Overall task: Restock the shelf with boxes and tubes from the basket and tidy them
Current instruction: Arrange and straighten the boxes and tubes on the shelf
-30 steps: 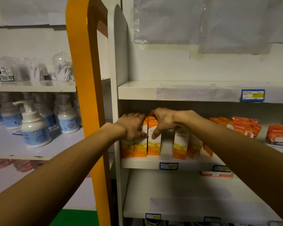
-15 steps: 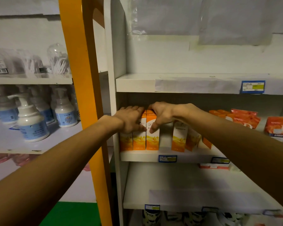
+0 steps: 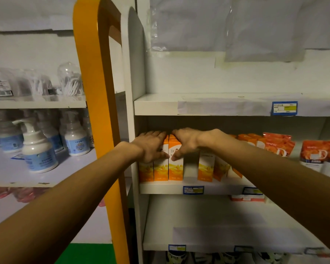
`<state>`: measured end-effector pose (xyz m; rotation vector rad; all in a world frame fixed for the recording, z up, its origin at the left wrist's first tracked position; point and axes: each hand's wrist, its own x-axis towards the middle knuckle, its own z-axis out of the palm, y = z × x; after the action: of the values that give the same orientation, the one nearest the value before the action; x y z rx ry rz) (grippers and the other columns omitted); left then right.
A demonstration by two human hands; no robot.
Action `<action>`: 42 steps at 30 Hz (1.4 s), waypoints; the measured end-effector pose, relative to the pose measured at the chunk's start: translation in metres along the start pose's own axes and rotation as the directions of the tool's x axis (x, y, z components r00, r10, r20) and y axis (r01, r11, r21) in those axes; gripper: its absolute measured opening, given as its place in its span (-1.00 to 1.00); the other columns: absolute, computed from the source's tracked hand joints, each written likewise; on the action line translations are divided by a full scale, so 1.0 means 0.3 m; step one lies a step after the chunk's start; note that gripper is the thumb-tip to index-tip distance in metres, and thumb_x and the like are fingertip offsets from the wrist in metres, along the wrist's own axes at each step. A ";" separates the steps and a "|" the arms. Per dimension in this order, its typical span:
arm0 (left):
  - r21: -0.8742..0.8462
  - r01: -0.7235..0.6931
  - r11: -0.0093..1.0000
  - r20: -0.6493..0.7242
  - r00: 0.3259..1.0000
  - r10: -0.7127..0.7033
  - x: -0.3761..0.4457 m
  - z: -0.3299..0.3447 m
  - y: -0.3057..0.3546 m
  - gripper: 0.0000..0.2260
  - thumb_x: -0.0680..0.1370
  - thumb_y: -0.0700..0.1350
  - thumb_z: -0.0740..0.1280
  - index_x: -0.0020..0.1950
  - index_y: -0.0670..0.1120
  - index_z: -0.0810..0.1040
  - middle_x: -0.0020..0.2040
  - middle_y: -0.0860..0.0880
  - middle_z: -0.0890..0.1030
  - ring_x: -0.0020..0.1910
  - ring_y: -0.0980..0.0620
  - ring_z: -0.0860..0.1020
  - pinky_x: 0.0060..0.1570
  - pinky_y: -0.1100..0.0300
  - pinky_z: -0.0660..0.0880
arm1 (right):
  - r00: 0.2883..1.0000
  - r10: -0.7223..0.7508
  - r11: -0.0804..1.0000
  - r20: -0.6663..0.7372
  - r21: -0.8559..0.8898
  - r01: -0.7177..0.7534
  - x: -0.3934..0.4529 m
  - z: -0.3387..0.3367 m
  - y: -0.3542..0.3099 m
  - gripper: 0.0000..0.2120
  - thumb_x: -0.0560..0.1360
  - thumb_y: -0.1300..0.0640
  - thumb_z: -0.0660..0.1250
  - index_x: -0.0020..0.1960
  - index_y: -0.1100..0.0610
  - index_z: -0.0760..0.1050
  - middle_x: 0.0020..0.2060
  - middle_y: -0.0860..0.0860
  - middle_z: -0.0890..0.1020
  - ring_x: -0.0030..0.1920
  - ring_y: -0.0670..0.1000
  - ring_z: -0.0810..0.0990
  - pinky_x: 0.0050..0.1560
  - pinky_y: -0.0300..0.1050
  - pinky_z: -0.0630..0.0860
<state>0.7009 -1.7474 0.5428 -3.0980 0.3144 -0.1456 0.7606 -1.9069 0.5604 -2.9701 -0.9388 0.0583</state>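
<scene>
Three orange-and-white boxes [image 3: 161, 172] stand side by side at the left end of the middle shelf [image 3: 160, 188]. My left hand [image 3: 151, 147] lies over the tops of the two left boxes, thumb on their front. My right hand [image 3: 187, 143] lies over the top of the third box [image 3: 175, 170], with its thumb pressed on the front face. After a gap, another upright box [image 3: 206, 168] stands to the right, and behind my right forearm further boxes [image 3: 220, 169] lean. No basket or tubes are in view.
Orange pouches [image 3: 278, 145] stand further right on the same shelf. The upper shelf [image 3: 160, 107] and the lower shelf [image 3: 217, 242] are bare boards with price tags. An orange frame post [image 3: 95, 92] rises left of the unit. Beyond it stand pump bottles [image 3: 38, 151].
Both hands stay on the same boxes. Only the camera shifted slightly; the boxes have not visibly moved.
</scene>
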 end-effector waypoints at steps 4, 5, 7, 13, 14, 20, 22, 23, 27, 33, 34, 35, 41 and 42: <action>-0.006 -0.002 1.000 -0.014 1.000 0.002 -0.004 -0.005 0.003 -0.22 0.56 0.24 0.31 0.62 -0.04 0.03 0.59 -0.09 0.20 0.56 -0.13 0.18 0.52 -0.03 0.09 | 0.997 -0.006 0.999 -0.079 -0.047 0.002 -0.038 -0.015 0.009 0.01 0.31 -0.27 0.52 0.56 0.09 0.13 0.46 0.09 0.35 0.42 0.15 0.37 0.38 0.07 0.40; -0.005 -0.003 1.000 -0.013 1.000 0.003 -0.005 -0.007 0.004 -0.21 0.56 0.25 0.31 0.63 -0.04 0.02 0.60 -0.09 0.18 0.57 -0.14 0.16 0.52 -0.03 0.08 | 0.994 -0.008 0.999 -0.109 -0.045 0.003 -0.049 -0.024 0.019 0.03 0.30 -0.29 0.51 0.56 0.09 0.11 0.45 0.09 0.36 0.41 0.15 0.39 0.37 0.07 0.42; -0.006 -0.001 1.000 -0.017 1.000 0.000 -0.007 -0.010 0.004 -0.19 0.55 0.26 0.30 0.63 -0.05 -0.01 0.62 -0.09 0.12 0.58 -0.15 0.10 0.53 -0.03 0.07 | 0.989 0.003 0.999 -0.150 -0.053 -0.011 -0.074 -0.044 0.052 0.02 0.28 -0.36 0.49 0.54 0.08 0.16 0.39 0.08 0.43 0.34 0.14 0.45 0.30 0.08 0.48; 0.016 0.011 1.000 -0.021 1.000 -0.011 -0.005 -0.017 0.010 -0.15 0.52 0.33 0.28 0.63 -0.04 -0.01 0.63 -0.08 0.08 0.59 -0.14 0.06 0.54 -0.04 0.02 | 0.984 0.081 0.991 -0.160 -0.090 -0.097 -0.166 -0.063 0.179 0.04 0.29 -0.41 0.43 0.57 0.07 0.14 0.38 0.07 0.46 0.32 0.13 0.48 0.27 0.02 0.49; 0.034 0.010 0.999 -0.026 1.000 -0.009 -0.004 -0.019 0.015 -0.15 0.53 0.34 0.27 0.63 -0.05 -0.01 0.63 -0.09 0.07 0.59 -0.13 0.06 0.54 -0.04 0.01 | 0.983 0.089 0.989 -0.160 -0.107 -0.107 -0.177 -0.063 0.194 0.04 0.28 -0.41 0.44 0.56 0.07 0.16 0.36 0.07 0.48 0.29 0.13 0.49 0.26 0.04 0.51; 0.114 -0.035 0.993 -0.046 0.998 0.040 0.012 -0.038 0.081 -0.15 0.55 0.36 0.19 0.64 -0.08 -0.06 0.63 -0.09 0.04 0.60 -0.11 0.05 0.55 -0.03 -0.04 | 0.981 0.122 0.984 -0.153 -0.113 -0.140 -0.219 -0.052 0.244 -0.02 0.25 -0.34 0.52 0.51 0.04 0.24 0.36 0.04 0.48 0.31 0.12 0.48 0.33 0.07 0.44; 0.129 -0.040 0.991 -0.067 0.997 0.049 0.025 -0.051 0.101 -0.17 0.56 0.36 0.16 0.64 -0.09 -0.05 0.63 -0.10 0.06 0.59 -0.12 0.07 0.55 -0.04 -0.02 | 0.976 0.114 0.985 -0.183 -0.106 -0.135 -0.219 -0.041 0.253 -0.11 0.24 -0.34 0.52 0.43 0.03 0.32 0.29 0.04 0.52 0.24 0.11 0.52 0.29 0.07 0.47; 0.132 -0.039 0.990 -0.071 0.996 0.049 0.030 -0.056 0.106 -0.17 0.57 0.37 0.14 0.64 -0.09 -0.05 0.63 -0.10 0.08 0.59 -0.12 0.08 0.55 -0.04 -0.01 | 0.974 0.105 0.987 -0.201 -0.098 -0.127 -0.218 -0.035 0.256 -0.17 0.25 -0.33 0.52 0.38 0.02 0.36 0.26 0.03 0.54 0.20 0.09 0.53 0.26 0.07 0.48; 0.145 -0.028 0.989 -0.062 0.997 0.037 0.045 -0.057 0.120 -0.19 0.57 0.38 0.09 0.64 -0.09 -0.05 0.63 -0.09 0.08 0.59 -0.11 0.08 0.54 -0.05 -0.01 | 0.956 0.034 0.989 -0.290 -0.125 -0.073 -0.229 -0.019 0.274 -0.39 0.33 -0.28 0.48 0.27 -0.02 0.45 0.21 0.00 0.53 0.20 0.06 0.49 0.25 0.00 0.41; 0.156 0.011 0.988 0.044 0.999 -0.018 0.049 -0.012 0.110 -0.18 0.57 0.39 0.07 0.64 -0.07 -0.10 0.64 -0.08 0.00 0.61 -0.11 0.00 0.55 -0.05 -0.05 | 0.941 -0.003 0.993 -0.339 -0.109 -0.036 -0.229 -0.004 0.274 -0.51 0.40 -0.25 0.43 0.21 -0.01 0.50 0.17 -0.01 0.57 0.20 0.05 0.47 0.24 0.01 0.37; 0.144 0.014 0.989 0.046 0.999 -0.020 0.050 -0.009 0.108 -0.19 0.57 0.38 0.09 0.64 -0.06 -0.09 0.64 -0.08 0.02 0.61 -0.11 0.03 0.54 -0.06 -0.04 | 0.939 -0.014 0.995 -0.344 -0.095 -0.020 -0.225 -0.002 0.268 -0.53 0.42 -0.23 0.43 0.22 -0.02 0.50 0.14 -0.01 0.59 0.18 0.04 0.49 0.22 0.00 0.38; 0.131 0.012 0.991 0.047 0.999 -0.019 0.051 -0.010 0.106 -0.19 0.57 0.38 0.10 0.64 -0.05 -0.07 0.64 -0.08 0.05 0.60 -0.12 0.06 0.54 -0.05 -0.01 | 0.936 -0.025 0.997 -0.352 -0.082 -0.004 -0.222 0.000 0.260 -0.54 0.43 -0.21 0.43 0.23 -0.02 0.50 0.12 -0.01 0.60 0.17 0.03 0.50 0.21 -0.01 0.37; 0.101 -0.011 0.995 0.038 0.999 0.007 0.050 -0.020 0.109 -0.26 0.59 0.30 0.17 0.63 -0.06 0.03 0.60 -0.09 0.18 0.56 -0.12 0.20 0.53 -0.02 0.17 | 0.925 -0.022 1.000 -0.380 -0.025 0.014 -0.181 0.008 0.202 -0.56 0.48 -0.13 0.42 0.29 0.01 0.48 0.14 -0.01 0.63 0.16 0.04 0.57 0.24 0.00 0.45; 0.100 -0.013 0.995 0.037 0.999 0.009 0.047 -0.022 0.110 -0.27 0.60 0.29 0.19 0.63 -0.06 0.04 0.60 -0.10 0.20 0.55 -0.12 0.22 0.52 -0.01 0.19 | 0.926 -0.021 0.999 -0.378 -0.034 0.009 -0.172 0.012 0.194 -0.58 0.49 -0.12 0.41 0.28 0.00 0.49 0.13 0.00 0.63 0.16 0.05 0.57 0.24 0.01 0.45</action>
<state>0.7074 -1.7826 0.5496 -2.9957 0.3129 -0.1003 0.7517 -1.9842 0.5562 -2.8426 -0.9120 -0.5157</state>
